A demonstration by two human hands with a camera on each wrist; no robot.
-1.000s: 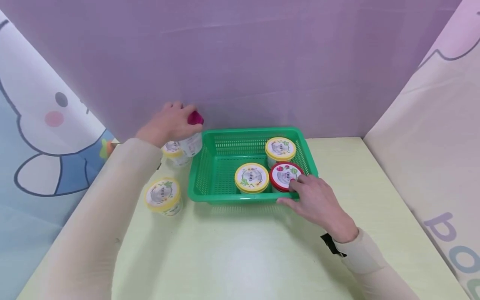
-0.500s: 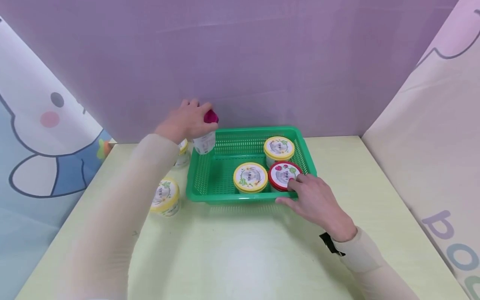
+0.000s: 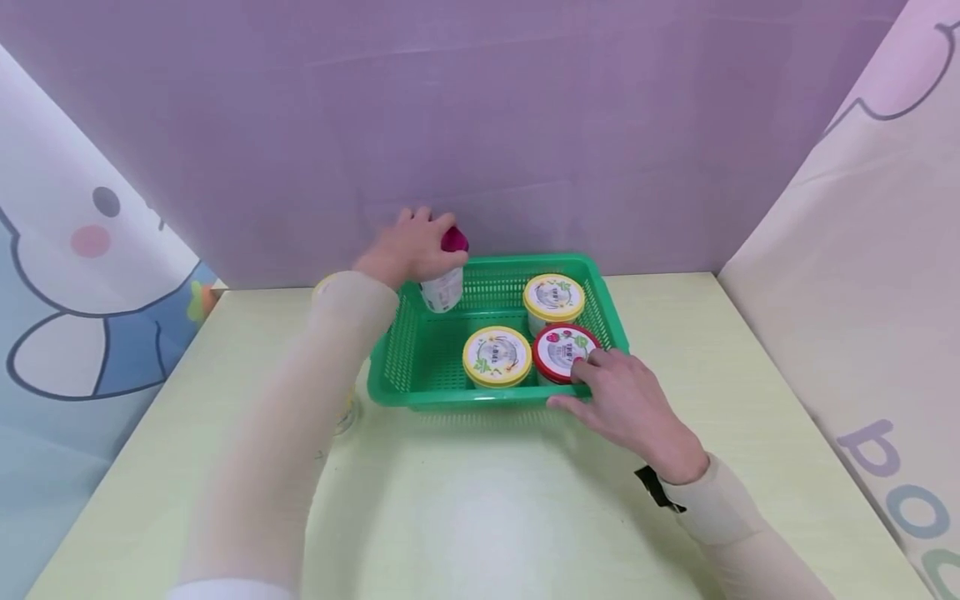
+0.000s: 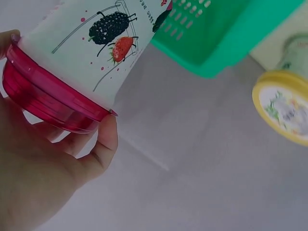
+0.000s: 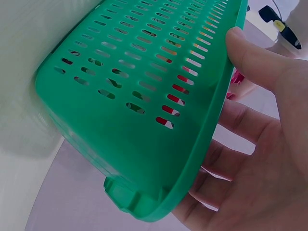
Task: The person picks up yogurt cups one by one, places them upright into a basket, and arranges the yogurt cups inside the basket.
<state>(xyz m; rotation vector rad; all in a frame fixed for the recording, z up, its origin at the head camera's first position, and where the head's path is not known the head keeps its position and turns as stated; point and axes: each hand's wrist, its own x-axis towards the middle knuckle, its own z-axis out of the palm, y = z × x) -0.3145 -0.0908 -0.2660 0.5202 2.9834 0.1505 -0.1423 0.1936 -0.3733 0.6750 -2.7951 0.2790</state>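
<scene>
My left hand (image 3: 416, 248) grips a white cup (image 3: 442, 292) by its magenta lid (image 3: 454, 240), over the back left part of the green basket (image 3: 465, 398). In the left wrist view, the cup's side shows a printed blackberry and strawberry; thumb and fingers curl round the lid (image 4: 53, 98). My right hand (image 3: 633, 408) holds the basket's front right rim. In the right wrist view, the thumb is outside and the fingers reach over the inner side. The basket contains a red-lidded tub (image 3: 553, 350), close to my right fingertips, and two yellow-lidded tubs, one at front (image 3: 497, 357), another behind (image 3: 553, 297).
Left of the basket, a yellow-lidded tub (image 3: 347, 414) stands on the table, mostly hidden by my left forearm. Farther back, another yellow rim (image 3: 324, 283) peeks past the sleeve. A purple cloth wall (image 3: 480, 133) rises behind the basket, with printed cloths at both sides.
My left hand has carried the magenta-lidded cup rightward, from beside the basket to over its back left part. My left forearm now covers more of the tubs outside. The right hand keeps its hold.
</scene>
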